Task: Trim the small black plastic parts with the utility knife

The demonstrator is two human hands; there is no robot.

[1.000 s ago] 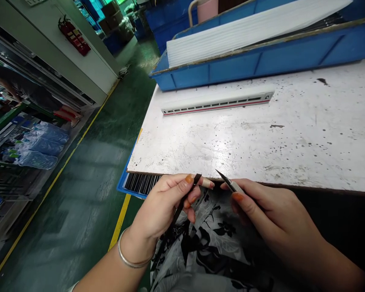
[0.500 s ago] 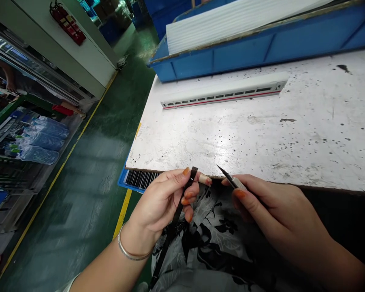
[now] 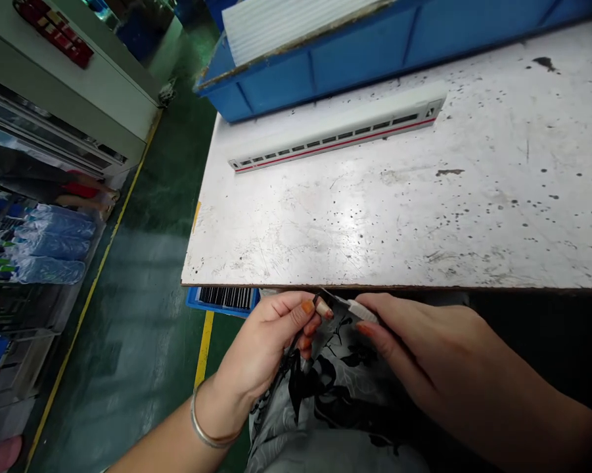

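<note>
Below the table's front edge, my left hand (image 3: 276, 335) pinches a thin dark strip (image 3: 294, 340) between thumb and fingers; the strip hangs down over the patterned clothing. One fingertip wears a pale covering. My right hand (image 3: 414, 348) is closed on a craft knife (image 3: 362, 311) with a light handle. Its narrow blade points left, close to the top of the strip; whether they touch I cannot tell. On the table lies a long white train car shell (image 3: 335, 135) with dark windows and a red stripe.
A blue bin (image 3: 286, 75) holding white foam sheet (image 3: 276, 26) stands along the table's back. The scratched white table (image 3: 300, 223) has its edge just above my hands. Below it sits a blue tray (image 3: 227, 299) of dark pieces. At left, a person's legs (image 3: 44, 180) show.
The knife has moved left, bringing its blade to the strip's top end, which is now tilted and shows less. The view has shifted, so the table contents appear further left.
</note>
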